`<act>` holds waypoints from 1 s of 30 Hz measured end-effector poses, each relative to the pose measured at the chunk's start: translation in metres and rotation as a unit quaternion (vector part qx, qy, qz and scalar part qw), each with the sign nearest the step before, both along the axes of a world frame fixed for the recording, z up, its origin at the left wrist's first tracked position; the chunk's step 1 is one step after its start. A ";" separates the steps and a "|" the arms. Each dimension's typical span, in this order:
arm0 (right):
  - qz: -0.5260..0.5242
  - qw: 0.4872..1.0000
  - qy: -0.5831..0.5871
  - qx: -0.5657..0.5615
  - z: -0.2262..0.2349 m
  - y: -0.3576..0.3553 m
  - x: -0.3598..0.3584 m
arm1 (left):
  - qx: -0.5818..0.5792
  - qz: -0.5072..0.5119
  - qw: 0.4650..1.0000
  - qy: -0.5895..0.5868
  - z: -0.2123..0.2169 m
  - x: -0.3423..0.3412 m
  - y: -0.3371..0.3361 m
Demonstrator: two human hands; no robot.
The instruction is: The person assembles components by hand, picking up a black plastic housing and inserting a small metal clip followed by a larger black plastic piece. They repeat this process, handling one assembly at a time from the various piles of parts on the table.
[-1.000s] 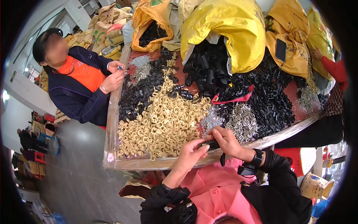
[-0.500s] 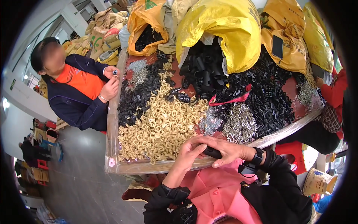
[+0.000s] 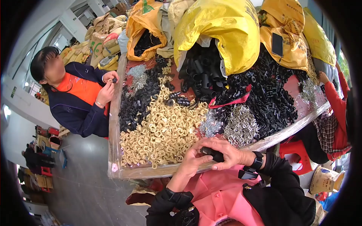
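A short, rounded black plastic part (image 3: 212,153) is held between my two hands over the table's near edge. My left hand (image 3: 193,160) is closed on its left end, thumb along the near side. My right hand (image 3: 229,151) wraps the other end, with its fingers arching over the top toward the left hand. Part of the piece is hidden by the fingers. Just beyond the hands lie a pile of tan ring-like plastic pieces (image 3: 162,132), a small heap of silvery screws (image 3: 210,125) and a heap of bent metal clips (image 3: 241,126).
Small black parts (image 3: 273,105) cover the table's right side. A yellow sack (image 3: 230,26) spills black tubes (image 3: 198,71) at the back. A red strap (image 3: 232,100) lies mid-table. An orange sack (image 3: 281,34) carries a phone (image 3: 277,45). Co-workers stand left and sit right.
My hands have opened slightly around the black part, showing more of it, and both stay joined on it. The co-worker at left has shifted their hands; the one at right has raised an arm.
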State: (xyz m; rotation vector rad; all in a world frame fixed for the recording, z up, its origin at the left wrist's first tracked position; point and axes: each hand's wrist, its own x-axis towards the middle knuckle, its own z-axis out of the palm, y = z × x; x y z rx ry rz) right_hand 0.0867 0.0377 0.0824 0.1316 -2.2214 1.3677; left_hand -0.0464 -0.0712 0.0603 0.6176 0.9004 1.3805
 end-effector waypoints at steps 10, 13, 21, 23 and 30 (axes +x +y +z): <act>-0.026 0.999 0.025 -0.006 0.000 0.003 0.006 | -0.012 0.011 1.000 -0.010 0.003 0.008 0.005; -0.026 0.999 0.034 -0.008 -0.002 0.006 0.006 | -0.026 0.013 0.999 -0.029 0.004 0.009 0.006; -0.034 0.998 0.045 -0.031 -0.008 0.012 0.008 | -0.029 0.019 0.999 -0.040 0.001 0.013 0.012; -0.035 0.998 0.044 -0.029 -0.007 0.014 0.009 | -0.030 0.016 0.998 -0.044 0.001 0.014 0.014; -0.046 0.997 0.048 -0.050 -0.006 0.016 0.013 | -0.013 0.015 0.999 -0.031 0.000 0.019 0.019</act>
